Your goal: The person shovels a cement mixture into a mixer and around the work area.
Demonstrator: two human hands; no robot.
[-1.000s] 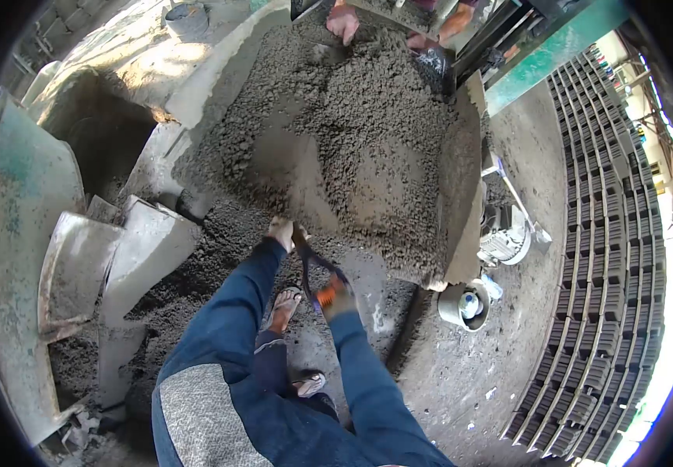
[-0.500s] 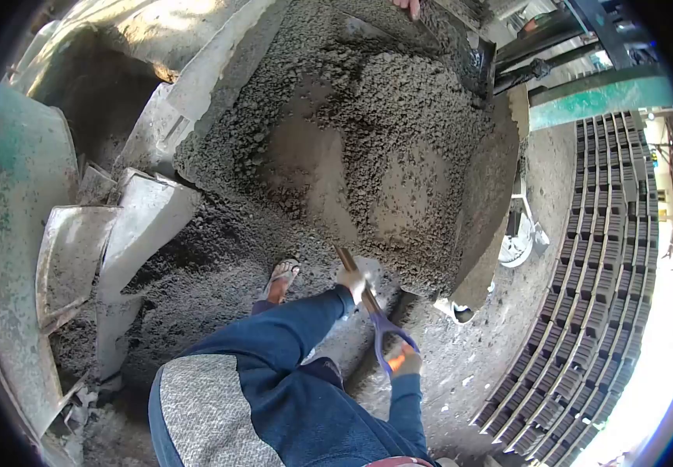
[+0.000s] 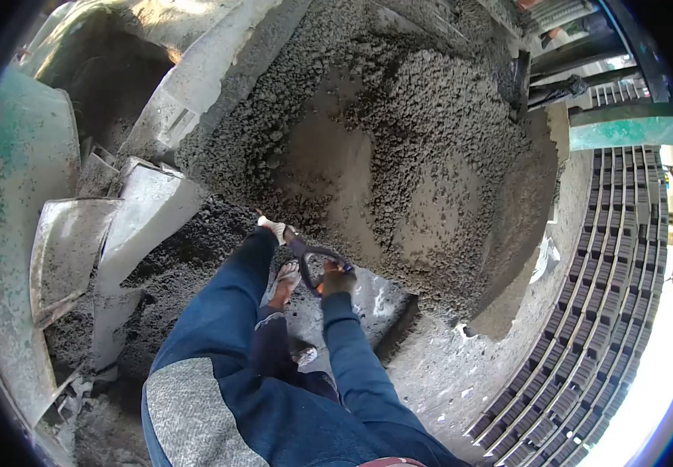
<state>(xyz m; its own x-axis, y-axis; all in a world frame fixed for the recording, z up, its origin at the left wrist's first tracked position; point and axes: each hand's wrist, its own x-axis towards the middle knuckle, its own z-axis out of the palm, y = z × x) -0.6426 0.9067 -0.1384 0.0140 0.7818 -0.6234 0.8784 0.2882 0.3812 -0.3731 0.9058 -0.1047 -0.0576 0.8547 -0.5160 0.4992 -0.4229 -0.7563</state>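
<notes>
A shovel with a dark D-shaped handle (image 3: 303, 251) is held in both hands in front of my body. My left hand (image 3: 273, 229), in a pale glove, wraps round its shaft just ahead of the handle. My right hand (image 3: 338, 279) is closed on the grip at the handle's end. The blade is not visible. Beyond the hands lies a heap of grey, crumbly mix (image 3: 445, 101) with smoother patches. Loose dark mix (image 3: 188, 245) covers the ground left of my left hand.
Bent metal sheets (image 3: 149, 218) stand at the left beside a large green-grey panel (image 3: 21, 210). Curved-looking racks of dark blocks (image 3: 578, 311) line the right. A green beam (image 3: 628, 133) juts in at upper right. A sandalled foot (image 3: 288, 274) is near the handle.
Both hands and the shovel have swung to the left, and the handle now lies closer to the loose mix there. The hand at the top edge is out of view.
</notes>
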